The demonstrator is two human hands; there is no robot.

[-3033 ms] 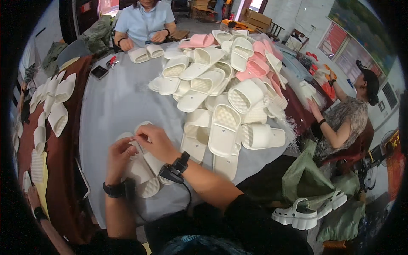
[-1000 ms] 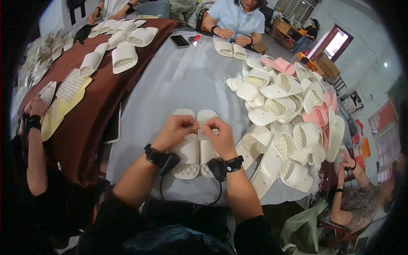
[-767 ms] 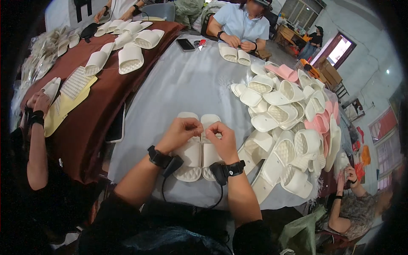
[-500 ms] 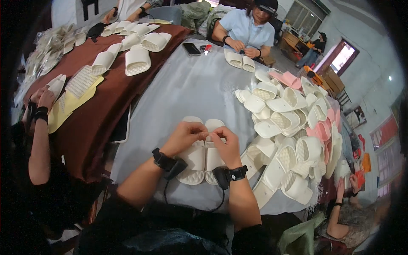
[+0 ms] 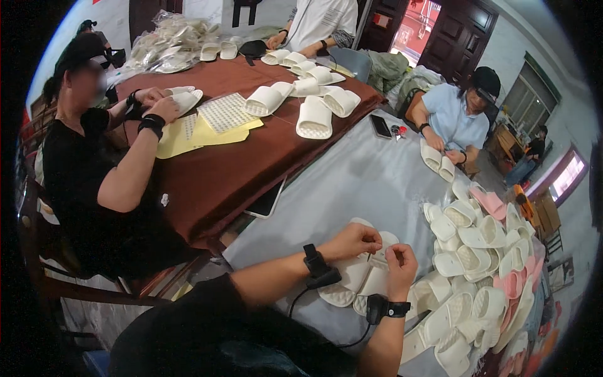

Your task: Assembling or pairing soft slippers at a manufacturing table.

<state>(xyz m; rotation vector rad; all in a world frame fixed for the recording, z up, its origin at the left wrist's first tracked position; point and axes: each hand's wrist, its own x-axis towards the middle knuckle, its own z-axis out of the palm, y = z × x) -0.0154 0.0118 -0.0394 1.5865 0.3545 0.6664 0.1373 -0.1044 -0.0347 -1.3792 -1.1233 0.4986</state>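
Note:
A pair of cream-white slippers lies side by side before me, the left slipper (image 5: 342, 286) and the right slipper (image 5: 375, 283) nearly touching. Above their straps, my left hand (image 5: 353, 242) is closed in a pinch. Close to it, my right hand (image 5: 401, 264) pinches too, fingertips only a small gap from the left ones. Whatever the fingers hold is too small to make out. Black bands with small dark boxes and cables circle both wrists. The toe ends of the slippers show partly beyond my hands.
A heap of cream and pink slippers (image 5: 480, 251) rises at the right. A phone (image 5: 380, 126) lies farther up the grey-covered table (image 5: 314, 195). On the brown table (image 5: 207, 182) are more slippers and a sticker sheet (image 5: 227, 113). Other people work around both tables.
My view has swung left, so both tables and the slippers sit farther right and lower in the picture. My hands stay pinched over the same pair.

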